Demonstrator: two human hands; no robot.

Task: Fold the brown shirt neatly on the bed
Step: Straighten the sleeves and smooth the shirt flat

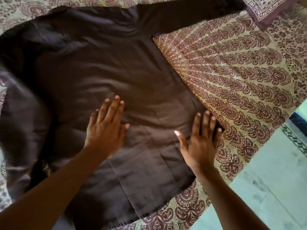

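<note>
Two risks are seen: fabric can be dragged into fresh creases if palms slide unevenly, and the shirt (103, 77) can shift on the loose bedspread (240, 72). Fingers straight, nothing gripped, both pressed flat. Left hand (106, 125) is laid mid-body; right hand (201, 143) on the right side edge. Shirt is spread flat, far sleeve extended right; left part blurred. Forearms are reached in from the near side.
</note>
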